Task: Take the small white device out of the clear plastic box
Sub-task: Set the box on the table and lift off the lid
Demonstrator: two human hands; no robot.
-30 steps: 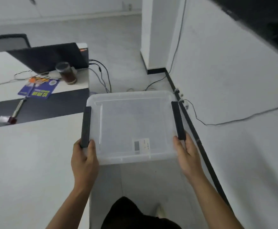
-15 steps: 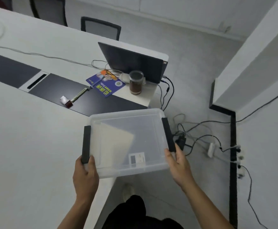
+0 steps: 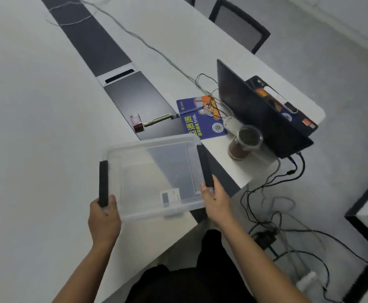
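Note:
I hold a clear plastic box with its lid on, above the near corner of the white table. Black latch handles run down its left and right sides. My left hand grips the near left corner by the left handle. My right hand grips the near right corner by the right handle. A small label shows near the box's front edge. No small white device can be made out through the lid.
Beyond the box stand a cup of dark drink, an open black laptop, a blue leaflet and a small red-and-white item with a pen. Cables and a power strip lie on the floor at right.
The box has been carried left from over the floor until it is mostly over the table corner. Both hands keep the same grip, and my view has turned toward the table.

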